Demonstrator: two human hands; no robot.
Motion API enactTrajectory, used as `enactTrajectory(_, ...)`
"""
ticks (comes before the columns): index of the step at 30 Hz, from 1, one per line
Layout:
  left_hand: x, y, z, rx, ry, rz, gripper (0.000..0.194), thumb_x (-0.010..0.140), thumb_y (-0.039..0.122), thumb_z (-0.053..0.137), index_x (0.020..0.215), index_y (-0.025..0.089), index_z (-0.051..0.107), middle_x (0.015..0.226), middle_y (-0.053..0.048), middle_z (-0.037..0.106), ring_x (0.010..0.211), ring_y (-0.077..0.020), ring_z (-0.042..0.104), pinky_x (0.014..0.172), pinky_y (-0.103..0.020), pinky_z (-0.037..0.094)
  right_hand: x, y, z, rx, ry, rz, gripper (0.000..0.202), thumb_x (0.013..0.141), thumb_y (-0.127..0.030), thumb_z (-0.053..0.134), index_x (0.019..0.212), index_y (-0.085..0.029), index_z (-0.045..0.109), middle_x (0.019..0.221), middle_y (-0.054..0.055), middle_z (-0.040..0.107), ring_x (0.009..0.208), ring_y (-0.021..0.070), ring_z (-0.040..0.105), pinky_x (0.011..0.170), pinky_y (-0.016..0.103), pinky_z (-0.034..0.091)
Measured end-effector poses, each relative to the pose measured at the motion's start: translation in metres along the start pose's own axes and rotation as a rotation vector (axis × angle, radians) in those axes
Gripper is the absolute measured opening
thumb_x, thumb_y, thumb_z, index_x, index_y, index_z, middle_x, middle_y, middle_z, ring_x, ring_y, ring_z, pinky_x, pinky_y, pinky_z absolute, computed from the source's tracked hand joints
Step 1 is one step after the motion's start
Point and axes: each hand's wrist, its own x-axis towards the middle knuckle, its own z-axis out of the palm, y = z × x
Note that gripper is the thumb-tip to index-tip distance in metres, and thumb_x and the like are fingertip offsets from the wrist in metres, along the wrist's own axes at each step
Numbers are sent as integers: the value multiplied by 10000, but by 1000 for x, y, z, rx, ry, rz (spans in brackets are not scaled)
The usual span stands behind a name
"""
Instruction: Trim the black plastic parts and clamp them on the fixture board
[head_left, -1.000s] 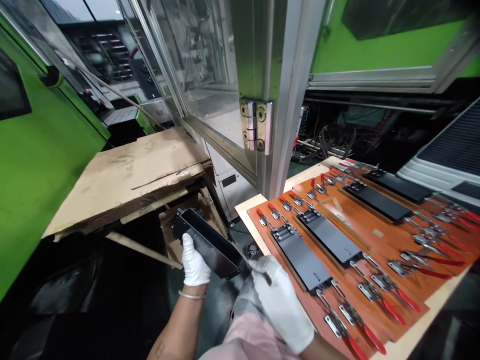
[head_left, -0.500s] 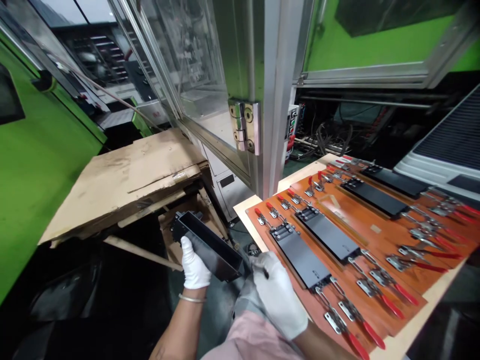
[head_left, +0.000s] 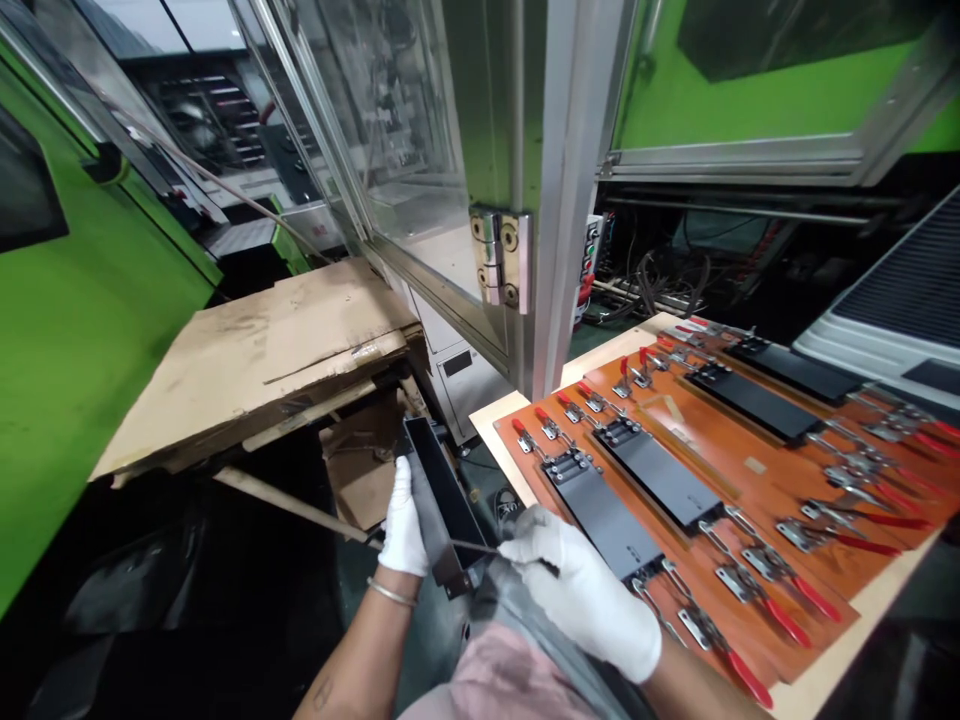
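My left hand (head_left: 405,525), in a white glove, is wrapped round the side of a long black box-shaped part (head_left: 426,505). The part is open at the top and slants away from me. My right hand (head_left: 589,590), gloved too, pinches a thin, dark, rod-like tool (head_left: 474,546). Its shaft reaches across the near end of the box-shaped part; whether the tip touches it I cannot tell. Beside my right hand, a flat dark grey panel (head_left: 607,520) is held on the orange board (head_left: 765,600) by toggle clamps.
More panels (head_left: 660,475) and red-handled toggle clamps (head_left: 757,580) cover the board on the right. Cardboard (head_left: 300,320) lies over a stand at left. An aluminium-framed door with a hinge (head_left: 501,258) rises ahead. A cardboard box (head_left: 360,470) sits below.
The box-shaped part has turned more upright in my left hand and shifted right. My right hand has moved slightly right, and the thin tool now shows across the part's near end.
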Motion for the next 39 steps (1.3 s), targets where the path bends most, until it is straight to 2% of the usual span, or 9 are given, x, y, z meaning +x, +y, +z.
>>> enactTrajectory(3,-13,0,12,44,-34,-86,422,936,510,456,882,176,708,539,9,667,402,-123,599,423,-215,468,4,-11,-7,-45,-146,-12,257,817,-110,461,724,-214,676,759,23,592,698,134,584,674,257,498)
enactTrajectory(7,-13,-3,10,94,-141,-188,519,902,589,452,668,171,653,462,-12,616,354,-136,566,368,-227,440,7,-19,-10,-84,-265,-45,298,804,-87,436,730,-210,698,747,22,583,703,133,579,673,244,484)
enactTrajectory(12,-15,-6,2,103,-154,-235,474,859,587,543,699,160,672,514,-29,666,399,-147,607,406,-229,474,7,-14,-10,-154,-336,-79,317,817,-73,412,720,-207,683,786,23,570,715,132,552,684,248,462)
enactTrajectory(20,-27,-26,-14,62,-312,-354,368,839,473,644,941,128,723,666,-67,741,591,-213,709,671,-320,570,59,10,-15,-94,-46,-87,192,812,-176,480,641,-206,561,719,4,510,687,145,514,691,276,458)
enactTrajectory(25,-29,-26,-19,66,-316,-348,352,850,465,637,839,125,726,634,-66,732,530,-177,688,524,-247,536,88,22,-12,-62,268,157,156,801,-279,499,664,-208,521,685,1,531,700,171,521,719,320,466)
enactTrajectory(29,-23,-16,-23,74,-256,-317,422,860,520,591,723,137,700,567,-62,705,471,-167,662,469,-236,512,60,10,6,79,212,318,206,815,-329,518,877,-164,625,737,24,633,662,166,579,618,284,478)
enactTrajectory(33,-8,-13,-31,34,-238,-207,410,814,549,634,831,146,707,634,-63,727,592,-224,710,678,-345,583,19,-10,31,167,51,494,192,797,-295,593,925,-177,675,773,26,683,682,168,621,593,249,482)
enactTrajectory(36,3,-18,-33,-22,-262,-154,444,773,579,663,865,147,707,697,-84,743,762,-277,733,830,-422,568,5,-14,45,3,-19,419,135,804,-235,593,859,-214,715,745,11,679,680,164,626,619,242,488)
enactTrajectory(39,10,-26,-30,0,-294,-25,529,747,646,644,875,137,715,739,-102,749,868,-298,722,859,-422,558,6,-8,48,-237,-18,246,275,831,-154,513,988,-237,722,842,38,700,757,186,660,696,264,505)
